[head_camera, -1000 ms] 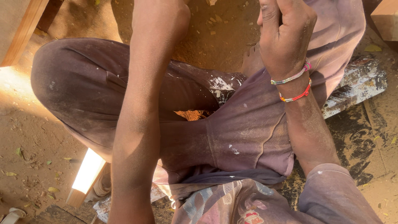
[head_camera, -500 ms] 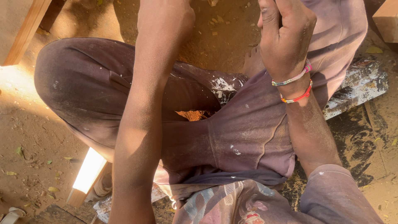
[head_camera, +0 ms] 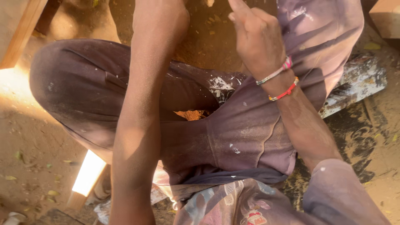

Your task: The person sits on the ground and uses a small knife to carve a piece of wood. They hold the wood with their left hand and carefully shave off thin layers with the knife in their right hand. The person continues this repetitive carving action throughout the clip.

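I sit cross-legged on dusty ground in paint-flecked purple trousers. My left forearm reaches straight up the middle. Only the heel of my left hand shows at the top edge, and its fingers are cut off. My right hand hangs above my right knee with two bead bracelets on the wrist. Its fingers are loosely curled and their tips pass out of the frame. Nothing is visible in either hand. A small heap of orange wood shavings lies in my lap.
A paint-splattered plank sticks out from under my right leg. A wooden board stands at the top left and a wood block at the top right. A sunlit strip of wood lies by my left knee. Sawdust covers the ground.
My right hand has lifted slightly, so its fingertips now leave the top of the frame. My left arm has stayed in place.
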